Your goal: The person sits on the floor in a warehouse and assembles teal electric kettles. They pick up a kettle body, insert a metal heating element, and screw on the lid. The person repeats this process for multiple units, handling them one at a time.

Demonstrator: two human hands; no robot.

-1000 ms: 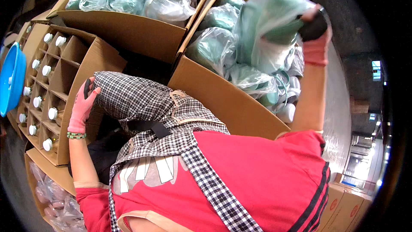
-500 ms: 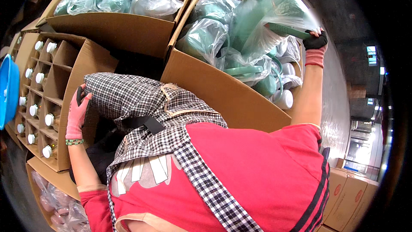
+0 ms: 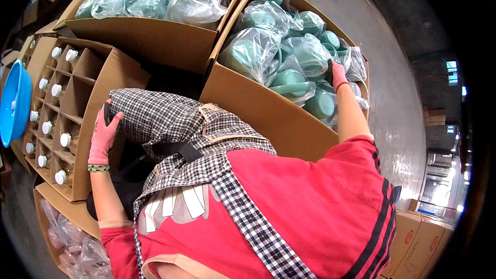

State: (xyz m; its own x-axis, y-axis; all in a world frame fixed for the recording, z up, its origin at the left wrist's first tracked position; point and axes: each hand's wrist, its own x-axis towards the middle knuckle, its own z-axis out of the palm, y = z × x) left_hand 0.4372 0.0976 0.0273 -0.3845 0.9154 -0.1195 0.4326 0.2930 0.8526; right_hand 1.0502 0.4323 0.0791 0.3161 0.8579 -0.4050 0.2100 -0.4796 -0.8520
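Observation:
My right hand [image 3: 338, 75], in a pink glove with black finger parts, reaches into an open carton [image 3: 268, 119] at the upper right. Its fingers go down among green, rounded, cup-like pieces with looped handles [image 3: 321, 104], many wrapped in clear plastic bags [image 3: 253, 51]. The fingertips are mostly hidden, so whether they grip anything does not show. My left hand [image 3: 105, 129], gloved alike, is beside my checked-cloth-covered knee, next to a divided carton [image 3: 116, 72]. Its thumb stands apart from the fingers, and nothing shows in it.
Several white-capped bottles [image 3: 66, 140] stand in the divided carton's cells. A blue basin [image 3: 16, 103] is at the far left. Another carton of bagged green pieces [image 3: 147, 1] stands at the back, with bagged pinkish pieces [image 3: 72, 237] at lower left. Closed cartons [image 3: 413, 243] sit at lower right.
My right hand has come down and inward from the carton's far right side. The large bag and green piece it held up are lowered among the others. My left hand stays about the same.

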